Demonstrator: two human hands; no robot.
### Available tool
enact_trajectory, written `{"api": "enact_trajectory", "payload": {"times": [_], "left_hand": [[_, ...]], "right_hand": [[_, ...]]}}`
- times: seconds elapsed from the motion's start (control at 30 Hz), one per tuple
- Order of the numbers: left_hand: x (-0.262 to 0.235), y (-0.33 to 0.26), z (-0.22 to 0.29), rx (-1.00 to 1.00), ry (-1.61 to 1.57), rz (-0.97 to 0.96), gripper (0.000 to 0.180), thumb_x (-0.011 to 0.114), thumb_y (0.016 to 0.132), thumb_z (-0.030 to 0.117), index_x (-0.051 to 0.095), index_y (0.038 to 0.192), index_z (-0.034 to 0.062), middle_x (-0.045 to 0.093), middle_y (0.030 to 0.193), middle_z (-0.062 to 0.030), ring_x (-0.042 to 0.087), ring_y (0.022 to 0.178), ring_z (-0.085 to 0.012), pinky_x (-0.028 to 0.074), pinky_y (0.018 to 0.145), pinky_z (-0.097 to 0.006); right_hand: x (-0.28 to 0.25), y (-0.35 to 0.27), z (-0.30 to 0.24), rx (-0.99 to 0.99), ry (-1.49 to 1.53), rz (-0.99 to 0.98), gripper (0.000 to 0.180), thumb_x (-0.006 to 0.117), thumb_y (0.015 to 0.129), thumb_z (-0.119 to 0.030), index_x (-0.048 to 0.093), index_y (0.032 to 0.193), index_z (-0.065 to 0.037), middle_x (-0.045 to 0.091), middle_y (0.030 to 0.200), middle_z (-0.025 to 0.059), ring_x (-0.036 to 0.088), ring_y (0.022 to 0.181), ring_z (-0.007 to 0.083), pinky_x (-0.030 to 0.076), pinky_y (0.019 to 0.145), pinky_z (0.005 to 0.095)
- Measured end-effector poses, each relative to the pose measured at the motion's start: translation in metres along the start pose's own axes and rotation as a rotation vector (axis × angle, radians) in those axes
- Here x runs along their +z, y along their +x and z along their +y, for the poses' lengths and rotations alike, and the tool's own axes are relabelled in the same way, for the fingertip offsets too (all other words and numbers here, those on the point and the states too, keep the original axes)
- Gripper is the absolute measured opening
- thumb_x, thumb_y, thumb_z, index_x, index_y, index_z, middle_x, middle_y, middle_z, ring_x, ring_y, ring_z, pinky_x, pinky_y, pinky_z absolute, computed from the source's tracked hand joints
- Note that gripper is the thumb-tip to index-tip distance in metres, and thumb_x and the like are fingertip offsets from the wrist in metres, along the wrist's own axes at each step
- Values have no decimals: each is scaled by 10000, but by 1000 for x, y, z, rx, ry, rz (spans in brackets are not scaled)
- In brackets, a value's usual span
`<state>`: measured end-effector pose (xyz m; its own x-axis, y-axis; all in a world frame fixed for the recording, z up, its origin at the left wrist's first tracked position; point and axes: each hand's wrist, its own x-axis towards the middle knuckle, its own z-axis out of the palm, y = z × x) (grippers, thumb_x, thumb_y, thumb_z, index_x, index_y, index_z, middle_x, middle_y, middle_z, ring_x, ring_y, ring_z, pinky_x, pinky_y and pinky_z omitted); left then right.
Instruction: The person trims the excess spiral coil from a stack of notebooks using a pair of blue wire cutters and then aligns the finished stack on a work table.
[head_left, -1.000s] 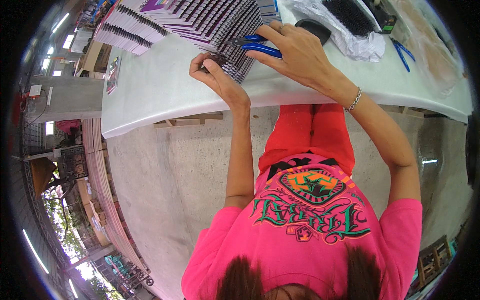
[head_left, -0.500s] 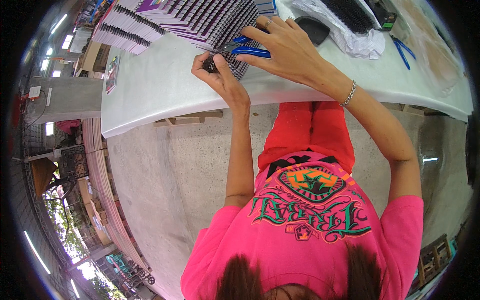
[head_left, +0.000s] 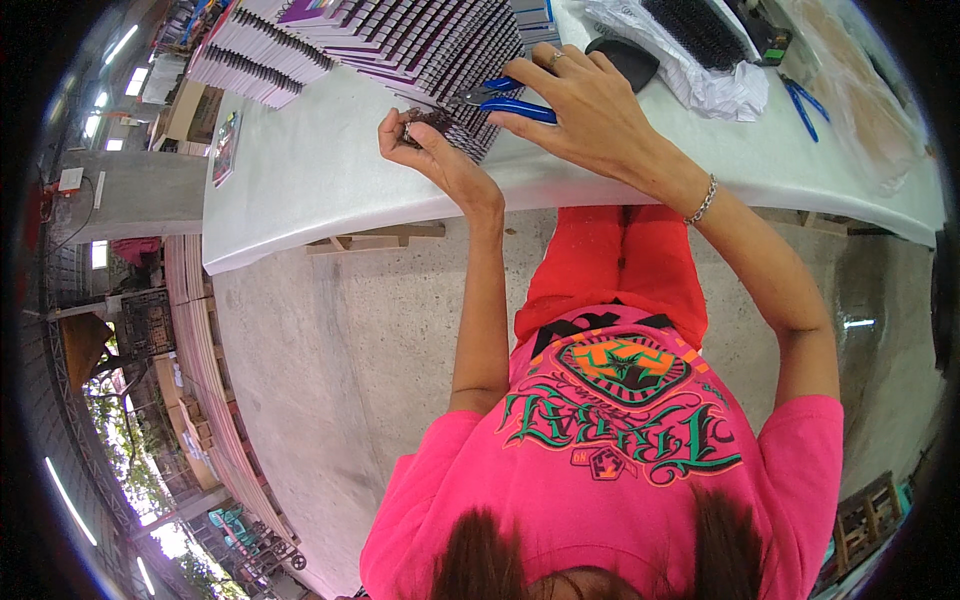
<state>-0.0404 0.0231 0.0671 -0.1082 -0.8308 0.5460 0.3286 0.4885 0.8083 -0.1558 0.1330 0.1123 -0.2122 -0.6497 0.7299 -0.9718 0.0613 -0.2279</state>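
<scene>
Blue-handled wire cutters (head_left: 520, 108) are gripped in my right hand (head_left: 590, 110); their handles are spread apart, and the jaws lie against the edge of a stack of spiral-bound notebooks (head_left: 400, 50). Dark coil bindings run in rows along the stack, over white pages with purple edges. Close under the jaws, my left hand (head_left: 450, 165) is cupped with fingers curled around a dark clump of tiny bits (head_left: 428, 118), which look like coil scraps. The cutter tips are too small to tell whether a wire sits between them.
More spiral notebooks (head_left: 255, 55) stand at the back left of the white table (head_left: 320, 170). Toward the right lie a black brush-like piece (head_left: 695, 32) on crumpled paper (head_left: 735, 95), a second pair of blue cutters (head_left: 802, 105) and plastic wrapping (head_left: 870, 110). A flat card (head_left: 226, 148) lies at the left edge.
My right hand has shifted slightly right and down with the cutters. My left hand has turned a little, and its curled fingers have moved slightly left.
</scene>
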Motion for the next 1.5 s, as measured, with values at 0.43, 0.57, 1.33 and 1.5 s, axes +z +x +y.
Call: {"api": "enact_trajectory", "payload": {"times": [0.43, 0.57, 1.33, 1.5], "left_hand": [[-11, -6, -11, -3, 89, -132, 319, 460, 1086, 258, 398, 1272, 7, 398, 1232, -114, 422, 1151, -201, 341, 1041, -361], [-10, -6, -9, -38, 111, -116, 333, 436, 1093, 274, 397, 1286, 6, 404, 1247, -122, 416, 1168, -206, 333, 1047, -361], [-13, -11, -13, -22, 135, -124, 307, 482, 1085, 245, 419, 1278, 14, 418, 1237, -92, 454, 1108, -183, 361, 1011, -333], [-13, -9, -14, -156, -139, -25, 347, 480, 1089, 286, 388, 1311, 34, 442, 1210, -94, 475, 1089, -172, 396, 983, -329]], "right_hand": [[5, 8, -4, 70, 102, -213, 435, 637, 933, -526, 661, 1087, -120, 699, 920, 133, 698, 774, 339, 534, 652, 461], [3, 3, -5, 141, 135, -216, 438, 625, 942, -525, 651, 1088, -113, 708, 887, 138, 696, 708, 351, 532, 590, 468], [13, -6, -1, 108, 118, -176, 457, 623, 935, -536, 642, 1086, -105, 709, 832, 144, 696, 692, 365, 536, 570, 456], [6, -11, -4, 102, 80, -117, 459, 650, 918, -522, 640, 1119, -110, 694, 989, 150, 682, 874, 341, 511, 724, 453]]}}
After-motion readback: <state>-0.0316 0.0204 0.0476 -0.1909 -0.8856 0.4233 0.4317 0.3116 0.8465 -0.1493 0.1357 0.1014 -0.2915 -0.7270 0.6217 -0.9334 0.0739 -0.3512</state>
